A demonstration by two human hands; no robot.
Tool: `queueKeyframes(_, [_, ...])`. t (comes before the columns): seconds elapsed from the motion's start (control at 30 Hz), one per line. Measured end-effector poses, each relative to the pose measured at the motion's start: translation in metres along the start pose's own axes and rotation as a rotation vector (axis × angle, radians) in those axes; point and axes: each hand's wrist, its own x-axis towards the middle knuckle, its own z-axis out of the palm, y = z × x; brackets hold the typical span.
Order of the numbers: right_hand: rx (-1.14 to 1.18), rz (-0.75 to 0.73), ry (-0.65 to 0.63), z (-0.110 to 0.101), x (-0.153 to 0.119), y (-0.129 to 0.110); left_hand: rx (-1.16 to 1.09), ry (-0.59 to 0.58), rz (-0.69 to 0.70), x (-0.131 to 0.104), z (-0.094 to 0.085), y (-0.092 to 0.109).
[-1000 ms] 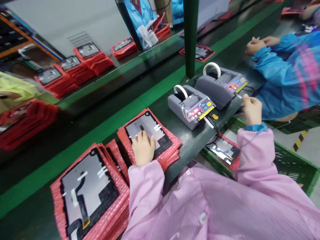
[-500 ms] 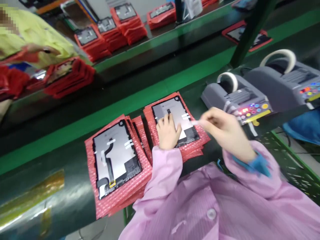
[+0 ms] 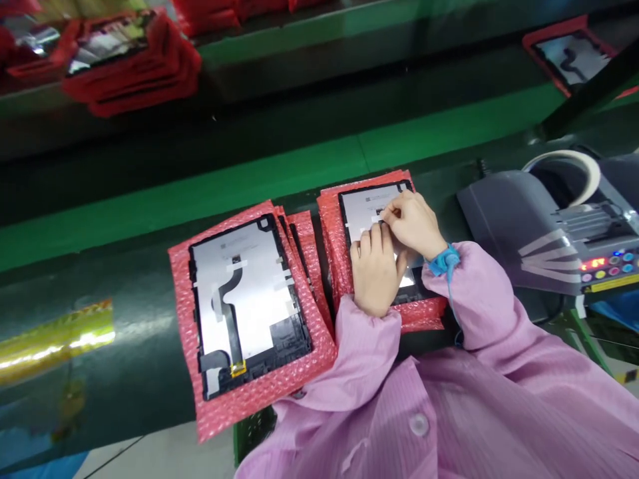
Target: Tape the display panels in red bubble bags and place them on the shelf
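The person appears to be pressing a small strip of pale tape onto the grey-and-black tablet back panel [image 3: 372, 219], which lies on a red bubble-wrap sheet [image 3: 429, 313] near the front edge of the dark green bench [image 3: 124, 372]. The left hand [image 3: 374, 273] rests flat, fingers together, steadying the panel. The right hand [image 3: 414, 223] pinches narrowly at the panel's upper middle; the tape itself is too small to make out. Smoothing it down calls for light, even fingertip pressure. The panel looks matte, with white strips already on it. A grey tape dispenser [image 3: 549, 226] stands toward the right edge.
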Motion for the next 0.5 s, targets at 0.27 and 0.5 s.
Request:
queueKeyframes(0.27, [-0.031, 0.031, -0.02, -0.0007, 0.0003, -0.0026, -0.018, 0.003, -0.017, 0.0001, -0.0005, 0.0001])
queueKeyframes(0.5, [-0.138, 0.0, -0.031, -0.0005, -0.0025, -0.0096, -0.037, 0.013, -0.011, 0.002, 0.0041, 0.0001])
